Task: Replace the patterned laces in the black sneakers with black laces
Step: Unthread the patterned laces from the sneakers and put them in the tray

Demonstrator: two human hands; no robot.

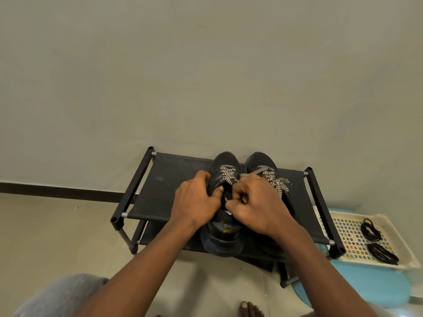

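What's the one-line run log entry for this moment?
phase: removing patterned lace | left hand: grips black sneaker on rack | right hand: pinches patterned lace | black laces: in tray, untouched

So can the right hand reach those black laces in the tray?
Probably yes, once free. The right hand is pinching the zigzag patterned lace on the black sneaker. The coiled black laces lie uncovered in the cream plastic grid tray on its side, past the black rack's end rail.
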